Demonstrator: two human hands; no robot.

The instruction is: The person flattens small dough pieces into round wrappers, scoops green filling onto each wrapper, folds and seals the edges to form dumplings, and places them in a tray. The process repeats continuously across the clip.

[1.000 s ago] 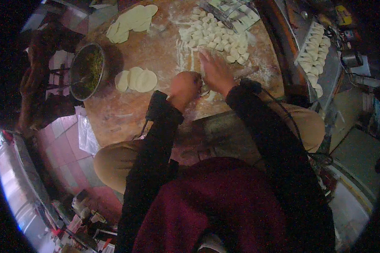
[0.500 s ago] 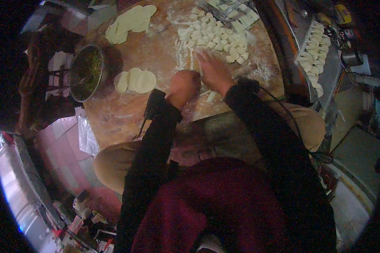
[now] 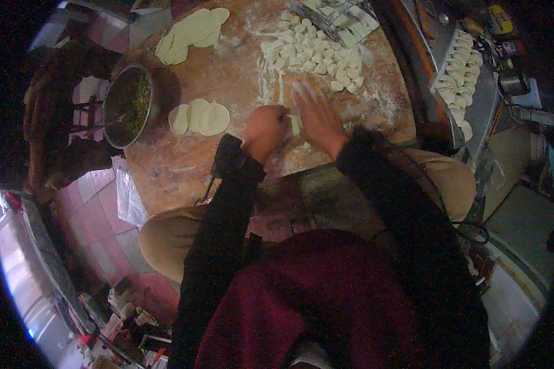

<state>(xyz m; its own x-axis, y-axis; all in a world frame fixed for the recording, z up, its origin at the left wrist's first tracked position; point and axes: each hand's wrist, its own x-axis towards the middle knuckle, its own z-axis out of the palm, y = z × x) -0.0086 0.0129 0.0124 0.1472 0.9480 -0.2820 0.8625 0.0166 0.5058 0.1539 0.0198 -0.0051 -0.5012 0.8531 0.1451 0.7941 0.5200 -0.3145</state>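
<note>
On the floured wooden board, my left hand (image 3: 266, 130) is closed, its fingers curled in; what it holds, if anything, is hidden. Close beside it, my right hand (image 3: 317, 118) lies low over the board with its fingers stretched out. A narrow pale piece (image 3: 296, 126), apparently dough, shows in the gap between the two hands. Just beyond my right hand lies a heap of small cut dough pieces (image 3: 314, 52). To the left of my left hand, a few round flat dough wrappers (image 3: 199, 117) overlap.
A metal bowl (image 3: 108, 117) of chopped green filling stands at the board's left edge. More wrappers (image 3: 191, 34) are spread at the far left. A clear plastic package (image 3: 358, 27) lies behind the dough heap. Folded dumplings (image 3: 458, 77) line a tray at the right.
My right hand has shifted slightly right and toward me, leaving the pale piece showing between the hands. My left hand stays in nearly the same place.
</note>
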